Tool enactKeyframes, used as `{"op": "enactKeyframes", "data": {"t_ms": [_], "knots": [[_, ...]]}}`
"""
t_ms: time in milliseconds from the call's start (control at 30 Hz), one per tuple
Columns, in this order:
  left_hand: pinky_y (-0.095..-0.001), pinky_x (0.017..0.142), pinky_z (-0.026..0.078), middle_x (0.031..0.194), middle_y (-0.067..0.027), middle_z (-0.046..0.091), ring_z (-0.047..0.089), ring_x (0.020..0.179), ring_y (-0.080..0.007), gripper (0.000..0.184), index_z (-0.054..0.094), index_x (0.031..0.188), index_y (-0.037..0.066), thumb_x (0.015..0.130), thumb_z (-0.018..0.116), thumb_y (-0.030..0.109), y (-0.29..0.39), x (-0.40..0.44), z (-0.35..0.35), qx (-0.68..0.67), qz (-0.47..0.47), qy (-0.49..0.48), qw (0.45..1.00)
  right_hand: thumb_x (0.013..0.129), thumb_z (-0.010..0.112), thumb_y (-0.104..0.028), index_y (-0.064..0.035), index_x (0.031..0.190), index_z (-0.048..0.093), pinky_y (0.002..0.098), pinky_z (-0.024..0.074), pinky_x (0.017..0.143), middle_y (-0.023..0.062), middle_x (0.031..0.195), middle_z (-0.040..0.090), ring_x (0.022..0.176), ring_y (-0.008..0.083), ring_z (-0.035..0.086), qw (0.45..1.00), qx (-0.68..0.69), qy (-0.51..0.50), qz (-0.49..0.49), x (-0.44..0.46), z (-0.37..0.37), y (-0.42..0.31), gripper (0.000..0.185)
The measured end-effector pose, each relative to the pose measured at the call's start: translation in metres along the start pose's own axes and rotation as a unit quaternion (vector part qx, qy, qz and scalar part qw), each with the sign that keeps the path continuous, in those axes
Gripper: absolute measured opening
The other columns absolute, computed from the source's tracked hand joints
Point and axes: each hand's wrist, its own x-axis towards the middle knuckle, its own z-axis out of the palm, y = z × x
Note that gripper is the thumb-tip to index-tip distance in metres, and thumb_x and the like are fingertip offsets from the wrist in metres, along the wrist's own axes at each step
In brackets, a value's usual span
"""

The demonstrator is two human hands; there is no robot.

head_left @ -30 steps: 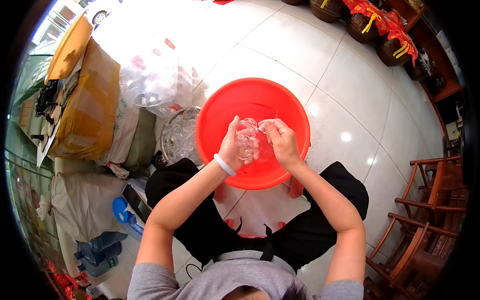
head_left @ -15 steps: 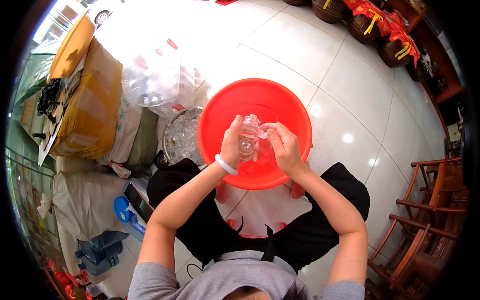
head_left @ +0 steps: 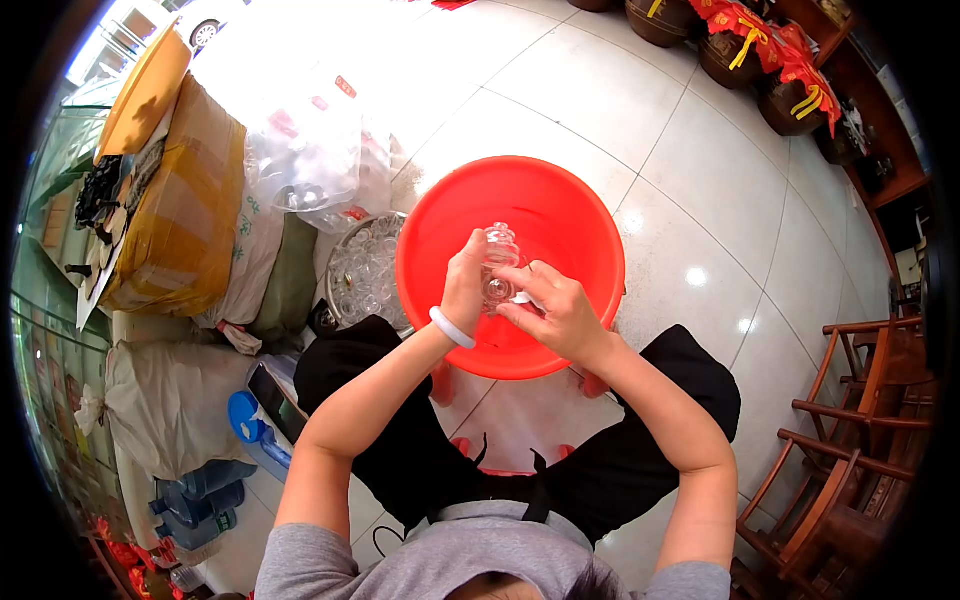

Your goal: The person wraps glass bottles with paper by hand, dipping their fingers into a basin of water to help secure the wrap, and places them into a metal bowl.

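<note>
My left hand (head_left: 465, 285) is wrapped round a clear glass bottle-like piece (head_left: 501, 240), held above the red plastic basin (head_left: 612, 230). Its narrow knobbed end points away from me, and a round glass part shows at the near end. From the right, my right hand (head_left: 556, 310) reaches across the glass with thumb and fingers bent. A small white scrap (head_left: 521, 297) sits between those fingers, against the glass; its kind is too small to make out. My left palm and lower fingers are mostly hidden.
Beside the basin stands a metal bowl (head_left: 333, 270) of small clear glass pieces. Behind it are clear plastic bags (head_left: 310, 160) and a taped cardboard box (head_left: 185, 200). Wooden chairs (head_left: 850, 450) stand at right; dark jars (head_left: 725, 55) with red covers line the back.
My right hand has moved left and slightly down over the glass, bringing the white scrap to its near end. The left hand keeps its hold, almost unmoved.
</note>
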Motion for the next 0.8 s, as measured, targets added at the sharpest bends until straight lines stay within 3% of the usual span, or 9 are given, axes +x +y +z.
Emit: {"op": "enactKeyframes", "data": {"t_ms": [200,300,367,433,467,500,600,700,800], "knots": [[-0.0208,0.042,0.041,0.069,-0.0057,0.060,0.057,0.056,-0.0119,0.053,0.059,0.090,0.002,0.090,0.037,0.050,0.003,-0.002,0.001,0.098,0.019,-0.035,0.994,0.072,0.066,0.000,-0.0033,0.104,0.062,0.0268,0.0404,0.051,0.0061,0.070,0.050,0.057,0.0134,0.048,0.999,0.033,-0.013,0.001,-0.001,-0.003,0.008,0.033],[-0.0225,0.041,0.041,0.068,-0.0062,0.060,0.057,0.057,-0.0124,0.056,0.059,0.090,0.002,0.090,0.036,0.052,0.011,-0.005,0.002,0.147,-0.063,-0.049,0.986,0.075,0.063,0.000,-0.0008,0.102,0.062,0.0250,0.0393,0.049,0.0039,0.069,0.051,0.055,0.0105,0.046,0.995,0.093,0.005,0.028,-0.001,-0.001,0.015,0.027],[-0.0251,0.040,0.044,0.072,-0.0091,0.061,0.060,0.057,-0.0158,0.058,0.055,0.097,0.002,0.089,0.034,0.055,0.011,-0.004,0.006,0.050,-0.105,-0.041,0.992,0.077,0.061,-0.001,0.0005,0.100,0.062,0.0233,0.0378,0.047,0.0027,0.069,0.052,0.053,0.0086,0.045,0.991,0.122,0.025,0.046,0.000,-0.005,0.014,0.023],[-0.0262,0.041,0.045,0.075,-0.0111,0.061,0.061,0.058,-0.0187,0.060,0.051,0.100,0.002,0.088,0.032,0.058,0.014,0.000,0.004,0.015,-0.125,-0.050,0.991,0.082,0.058,-0.007,0.0023,0.096,0.063,0.0191,0.0324,0.043,0.0013,0.071,0.054,0.052,0.0057,0.043,0.872,0.351,0.075,0.332,0.004,-0.014,0.008,0.017],[-0.0273,0.042,0.047,0.078,-0.0132,0.061,0.062,0.059,-0.0216,0.062,0.048,0.103,0.002,0.087,0.031,0.060,0.015,0.002,0.002,-0.020,-0.144,-0.055,0.988,0.086,0.053,-0.012,0.0020,0.097,0.061,0.0168,0.0278,0.041,0.0007,0.073,0.055,0.050,0.0039,0.039,0.836,0.401,0.090,0.364,0.006,-0.017,0.014,0.019],[-0.0273,0.042,0.047,0.078,-0.0132,0.061,0.062,0.059,-0.0216,0.062,0.048,0.103,0.002,0.087,0.031,0.060,0.016,0.004,-0.001,-0.022,-0.145,-0.061,0.987,0.086,0.053,-0.012,0.0020,0.097,0.061,0.0168,0.0278,0.041,0.0007,0.073,0.055,0.050,0.0039,0.039,0.837,0.397,0.095,0.364,0.005,-0.019,0.021,0.019],[-0.0308,0.041,0.048,0.080,-0.0170,0.059,0.063,0.062,-0.0286,0.058,0.046,0.095,0.001,0.088,0.031,0.057,0.019,0.004,-0.002,-0.072,-0.171,-0.053,0.981,0.088,0.051,-0.015,-0.0026,0.090,0.058,0.0178,0.0264,0.038,-0.0018,0.068,0.052,0.046,0.0043,0.036,0.672,0.599,0.155,0.407,0.002,-0.019,0.037,0.014],[-0.0309,0.044,0.049,0.078,-0.0150,0.059,0.063,0.064,-0.0271,0.055,0.046,0.097,0.001,0.089,0.034,0.054,0.015,0.006,-0.006,-0.097,-0.168,-0.085,0.977,0.088,0.050,-0.016,-0.0055,0.087,0.055,0.0180,0.0268,0.038,-0.0020,0.067,0.051,0.045,0.0034,0.036,0.612,0.677,0.122,0.391,0.000,-0.016,0.043,0.012],[-0.0304,0.046,0.049,0.078,-0.0136,0.059,0.062,0.065,-0.0246,0.052,0.049,0.096,0.000,0.088,0.040,0.051,0.015,0.005,-0.005,-0.083,-0.138,-0.101,0.982,0.090,0.046,-0.018,-0.0075,0.084,0.053,0.0178,0.0269,0.038,-0.0023,0.066,0.050,0.044,0.0029,0.034,0.613,0.674,0.105,0.399,0.005,-0.021,0.033,0.014]]}}
